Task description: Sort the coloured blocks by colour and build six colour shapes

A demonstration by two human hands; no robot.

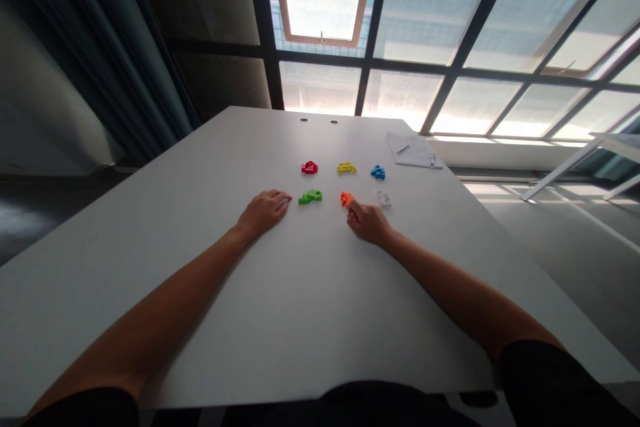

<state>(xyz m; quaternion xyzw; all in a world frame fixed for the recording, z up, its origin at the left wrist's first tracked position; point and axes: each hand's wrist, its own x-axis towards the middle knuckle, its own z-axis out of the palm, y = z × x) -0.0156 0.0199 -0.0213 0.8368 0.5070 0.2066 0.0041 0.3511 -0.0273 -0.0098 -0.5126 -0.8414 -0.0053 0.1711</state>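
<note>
Small piles of toy building blocks lie in two rows on the white table. My right hand (369, 221) is at the orange blocks (346, 198), its curled fingers closed on one at the near edge and partly hiding the pile. My left hand (266, 211) rests on the table left of the green blocks (311, 197), a small gap away, its fingers loosely stretched and apart. A pale patch shows between its thumb and fingers, too small to make out. Right of my right hand lie the white blocks (384, 199). Behind are red blocks (309, 167), yellow blocks (347, 167) and blue blocks (378, 172).
The white table (300, 320) stretches away towards large windows. Paper sheets (415, 150) with pens on them lie near its right edge. Two round cable holes are at the far edge. A dark curtain (115, 60) hangs at left; another white table (617, 145) stands at right.
</note>
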